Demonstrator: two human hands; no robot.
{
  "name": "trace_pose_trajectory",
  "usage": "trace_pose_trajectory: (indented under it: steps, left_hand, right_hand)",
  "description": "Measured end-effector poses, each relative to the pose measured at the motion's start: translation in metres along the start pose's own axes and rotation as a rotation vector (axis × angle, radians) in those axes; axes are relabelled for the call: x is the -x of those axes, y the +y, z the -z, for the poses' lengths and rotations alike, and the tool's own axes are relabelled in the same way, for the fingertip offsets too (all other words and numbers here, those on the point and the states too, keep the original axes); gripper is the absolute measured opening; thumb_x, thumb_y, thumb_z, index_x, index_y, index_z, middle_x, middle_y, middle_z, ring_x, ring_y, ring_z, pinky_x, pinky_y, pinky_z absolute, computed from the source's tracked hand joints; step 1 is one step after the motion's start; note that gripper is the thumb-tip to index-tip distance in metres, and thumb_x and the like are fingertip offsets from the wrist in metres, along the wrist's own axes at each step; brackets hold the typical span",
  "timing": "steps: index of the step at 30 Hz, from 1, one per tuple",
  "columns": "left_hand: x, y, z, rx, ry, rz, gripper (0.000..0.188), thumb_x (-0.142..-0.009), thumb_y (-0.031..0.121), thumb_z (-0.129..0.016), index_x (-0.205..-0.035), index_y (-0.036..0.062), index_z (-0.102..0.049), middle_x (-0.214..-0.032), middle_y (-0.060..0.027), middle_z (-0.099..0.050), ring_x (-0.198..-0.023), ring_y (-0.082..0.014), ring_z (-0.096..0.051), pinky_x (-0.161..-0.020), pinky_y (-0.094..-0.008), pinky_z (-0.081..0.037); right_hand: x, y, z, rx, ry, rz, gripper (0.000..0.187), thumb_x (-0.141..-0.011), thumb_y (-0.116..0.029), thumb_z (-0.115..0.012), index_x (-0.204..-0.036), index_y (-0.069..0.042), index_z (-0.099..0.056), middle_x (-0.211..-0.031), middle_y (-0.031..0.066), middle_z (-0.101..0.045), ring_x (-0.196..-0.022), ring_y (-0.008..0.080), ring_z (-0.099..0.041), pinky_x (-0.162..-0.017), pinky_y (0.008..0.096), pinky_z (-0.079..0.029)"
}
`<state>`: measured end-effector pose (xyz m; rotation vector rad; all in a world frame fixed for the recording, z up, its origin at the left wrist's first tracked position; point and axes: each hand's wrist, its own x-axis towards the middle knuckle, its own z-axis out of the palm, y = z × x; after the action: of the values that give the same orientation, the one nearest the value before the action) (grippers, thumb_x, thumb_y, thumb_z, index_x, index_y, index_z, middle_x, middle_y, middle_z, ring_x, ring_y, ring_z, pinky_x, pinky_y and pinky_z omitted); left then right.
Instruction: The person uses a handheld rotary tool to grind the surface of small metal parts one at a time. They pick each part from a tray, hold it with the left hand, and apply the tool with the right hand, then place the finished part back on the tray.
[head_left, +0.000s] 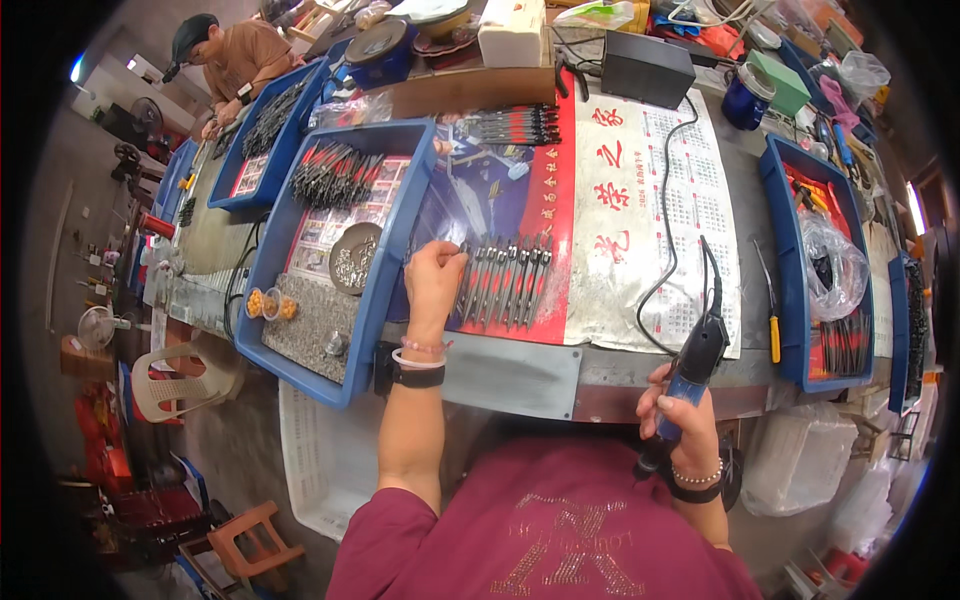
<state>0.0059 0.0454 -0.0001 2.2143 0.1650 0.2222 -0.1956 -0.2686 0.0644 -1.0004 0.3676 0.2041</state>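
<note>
My left hand reaches over the bench. Its thumb and fingers are pinched together at the upper end of the leftmost piece in a row of slim black-and-red tools. These tools look like small pliers and lie side by side on a red-and-blue printed sheet. My right hand is wrapped round a blue-and-black corded handheld power tool, in front of the bench's near edge. The power tool is tilted, and its dark lower end points down towards my body.
A blue tray at left holds more black-and-red tools, a round dish and small cups. Another row of tools lies farther back. A black cord crosses the calendar sheet. A yellow-handled screwdriver lies beside the right blue tray.
</note>
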Motion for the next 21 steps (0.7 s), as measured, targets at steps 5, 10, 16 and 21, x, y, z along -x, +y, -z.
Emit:
trace_pose_trajectory:
  steps: [5,10,16,21]
  left_hand:
    - [0.006,0.007,0.002,-0.179,0.0,-0.075,0.017,-0.079,0.016,-0.072,-0.088,0.0018,-0.072,-0.076,-0.0168,-0.069,-0.07,-0.0311,-0.068,-0.066,-0.0374,-0.051]
    - [0.006,0.023,0.004,-0.436,-0.01,-0.111,0.014,-0.08,0.015,-0.07,-0.088,0.0028,-0.073,-0.077,-0.0158,-0.07,-0.072,-0.0323,-0.068,-0.068,-0.0383,-0.052]
    - [-0.038,0.065,-0.027,-0.243,0.004,-0.417,0.018,-0.082,0.013,-0.068,-0.095,0.0008,-0.07,-0.089,-0.0178,-0.069,-0.083,-0.0339,-0.067,-0.075,-0.0399,-0.052]
    - [-0.106,0.09,-0.092,-0.198,-0.034,-0.489,0.023,-0.081,0.013,-0.069,-0.1,0.0015,-0.068,-0.098,-0.0172,-0.068,-0.094,-0.0352,-0.065,-0.082,-0.0407,-0.051]
  right_hand:
    - [-0.001,-0.004,0.007,-0.026,-0.015,-0.021,0.046,-0.076,-0.015,-0.074,-0.112,0.003,-0.052,-0.081,0.0166,-0.067,-0.06,0.0184,-0.063,-0.057,0.0267,-0.052]
    - [-0.005,-0.008,0.01,-0.026,-0.005,-0.023,0.044,-0.076,-0.013,-0.073,-0.112,0.003,-0.052,-0.081,0.0164,-0.067,-0.06,0.0182,-0.063,-0.057,0.027,-0.052]
    - [-0.005,-0.015,0.013,-0.026,0.002,-0.005,0.043,-0.076,-0.01,-0.071,-0.112,0.003,-0.052,-0.081,0.0164,-0.067,-0.06,0.0181,-0.063,-0.059,0.0275,-0.052]
    - [0.001,-0.018,0.016,-0.045,0.014,0.025,0.042,-0.075,-0.008,-0.071,-0.111,0.004,-0.052,-0.081,0.0164,-0.066,-0.061,0.0183,-0.063,-0.059,0.0277,-0.052]
